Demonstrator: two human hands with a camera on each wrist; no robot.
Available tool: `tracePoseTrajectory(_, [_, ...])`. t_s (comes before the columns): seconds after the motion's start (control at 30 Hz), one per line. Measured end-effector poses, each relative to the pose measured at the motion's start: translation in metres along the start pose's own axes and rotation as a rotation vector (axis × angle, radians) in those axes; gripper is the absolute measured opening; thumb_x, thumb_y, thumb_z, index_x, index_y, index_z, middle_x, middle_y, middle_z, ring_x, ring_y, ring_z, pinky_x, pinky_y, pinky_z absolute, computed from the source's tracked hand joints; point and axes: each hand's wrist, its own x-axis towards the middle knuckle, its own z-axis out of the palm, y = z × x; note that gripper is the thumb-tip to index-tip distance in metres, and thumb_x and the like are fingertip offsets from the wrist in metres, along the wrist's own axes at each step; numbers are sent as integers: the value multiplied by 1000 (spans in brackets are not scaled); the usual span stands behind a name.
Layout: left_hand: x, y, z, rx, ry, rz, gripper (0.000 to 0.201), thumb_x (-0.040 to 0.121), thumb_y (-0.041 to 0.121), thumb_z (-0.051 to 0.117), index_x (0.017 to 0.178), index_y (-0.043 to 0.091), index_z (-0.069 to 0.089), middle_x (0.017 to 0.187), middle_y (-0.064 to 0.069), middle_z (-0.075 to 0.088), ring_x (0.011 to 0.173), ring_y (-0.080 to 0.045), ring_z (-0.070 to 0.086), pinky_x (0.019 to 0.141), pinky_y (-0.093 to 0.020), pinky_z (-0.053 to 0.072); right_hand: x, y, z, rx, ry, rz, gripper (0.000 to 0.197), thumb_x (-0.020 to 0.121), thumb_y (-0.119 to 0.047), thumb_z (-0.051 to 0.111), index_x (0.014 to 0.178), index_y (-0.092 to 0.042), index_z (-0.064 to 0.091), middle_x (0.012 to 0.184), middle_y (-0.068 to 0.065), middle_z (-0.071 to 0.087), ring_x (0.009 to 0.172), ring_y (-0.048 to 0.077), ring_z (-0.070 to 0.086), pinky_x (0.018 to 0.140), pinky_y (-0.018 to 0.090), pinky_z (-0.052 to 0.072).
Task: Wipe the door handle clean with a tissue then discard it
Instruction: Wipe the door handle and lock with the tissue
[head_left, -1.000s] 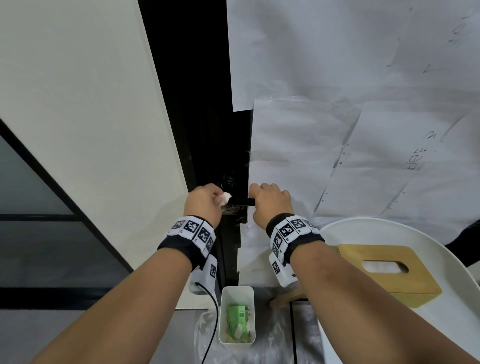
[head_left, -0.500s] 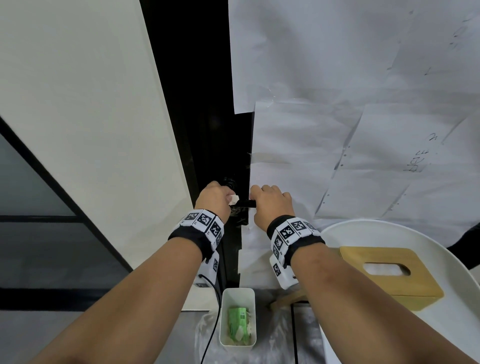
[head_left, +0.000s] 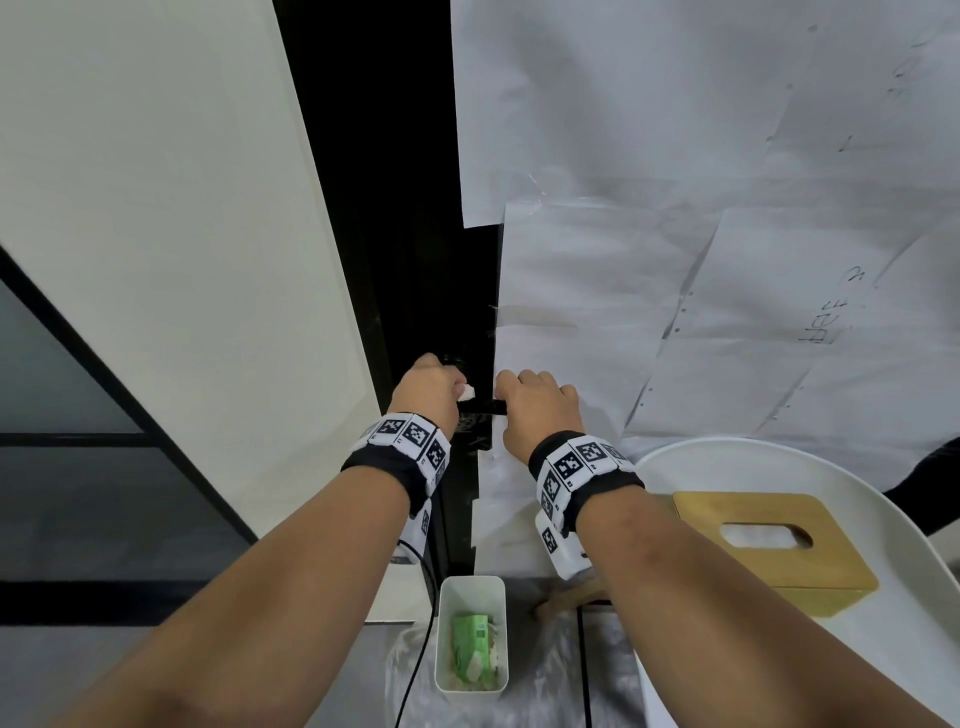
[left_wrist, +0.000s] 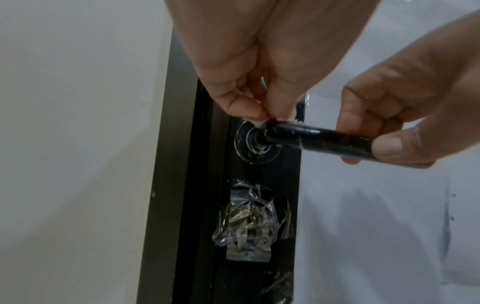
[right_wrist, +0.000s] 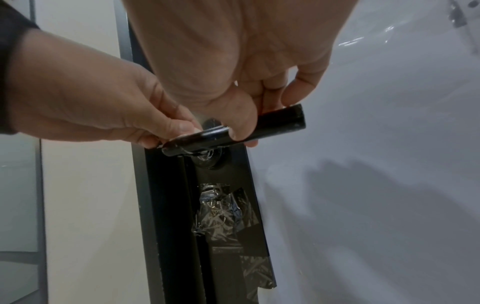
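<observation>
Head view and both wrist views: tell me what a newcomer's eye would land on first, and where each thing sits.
First, the two hands meeting on the black door handle at the door's dark edge: the left hand pinches a small white tissue at its pivot end, the right hand grips its free end. Next, the crumpled clear tape below the handle. Then the white bin on the floor and the wooden tissue box on the right.
</observation>
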Motion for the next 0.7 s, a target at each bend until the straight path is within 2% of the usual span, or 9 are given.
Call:
tracePoseTrajectory(0.07, [2, 4, -3, 67, -40, 18, 26, 92, 4, 51, 112, 13, 65, 124, -8, 47, 96, -22, 56, 76, -25, 44, 0, 1, 0, -3, -1, 1, 40, 74, 0, 51, 109, -19, 48, 103, 4, 55, 100, 27, 48, 84, 39, 36])
tracePoseTrajectory(0.2, [-1, 5, -21, 89, -159, 13, 27, 93, 9, 46, 113, 8, 65, 117, -12, 61, 106, -27, 60, 92, -35, 51, 0, 2, 2, 4, -5, -2, 39, 75, 1, 50, 109, -19, 48, 103, 4, 56, 100, 27, 48, 84, 39, 37])
tracePoseTrajectory(0.27, [-2, -2, -29, 1, -112, -14, 24, 93, 10, 45, 102, 12, 67, 104, -7, 65, 96, -25, 61, 90, -35, 51, 0, 2, 1, 13, -4, -8, 39, 76, 0, 51, 109, -19, 48, 104, 4, 56, 100, 26, 48, 85, 39, 37])
tracePoseTrajectory(0.3, [-4, -6, -31, -59, -70, -20, 23, 93, 9, 45, 96, 17, 66, 97, -5, 63, 90, -24, 60, 85, -33, 51, 1, 3, 0, 19, -12, -8, 38, 76, -1, 51, 109, -18, 49, 104, 4, 56, 101, 26, 48, 85, 39, 37])
tracePoseTrajectory(0.37, [-13, -15, -28, -199, 46, -49, 24, 93, 7, 46, 98, 18, 67, 91, -4, 63, 81, -20, 60, 69, -26, 48, 3, 3, -1, 52, -34, 3, 32, 80, -6, 51, 109, -19, 51, 104, 3, 57, 102, 26, 49, 88, 39, 35])
tracePoseTrajectory(0.43, [-21, -20, -21, -337, 141, -37, 23, 90, 3, 48, 98, 19, 63, 82, -2, 63, 71, -17, 58, 58, -19, 43, 6, 2, -3, 148, -34, 35, 24, 88, -17, 50, 111, -20, 53, 107, 0, 61, 107, 24, 51, 91, 40, 33])
tracePoseTrajectory(0.5, [-26, -21, -15, -428, 180, 5, 25, 86, 0, 50, 98, 20, 58, 78, -2, 65, 70, -18, 61, 57, -20, 46, 9, -3, -3, 282, -20, 39, 26, 91, -26, 50, 117, -23, 54, 116, -4, 63, 113, 21, 52, 97, 42, 33])
tracePoseTrajectory(0.57, [-27, -18, -10, -481, 187, 41, 24, 85, 0, 55, 99, 20, 55, 77, -1, 66, 70, -16, 62, 61, -22, 48, 10, -12, -3, 401, -5, 19, 27, 90, -27, 54, 118, -25, 53, 117, -6, 64, 114, 19, 54, 101, 42, 37])
tracePoseTrajectory(0.7, [-24, -17, -2, -532, 199, 16, 23, 83, 5, 65, 97, 20, 57, 80, 1, 65, 72, -14, 62, 64, -20, 49, 12, -27, 0, 558, 27, 37, 30, 84, -10, 56, 110, -23, 51, 89, -8, 63, 96, 19, 58, 89, 42, 49])
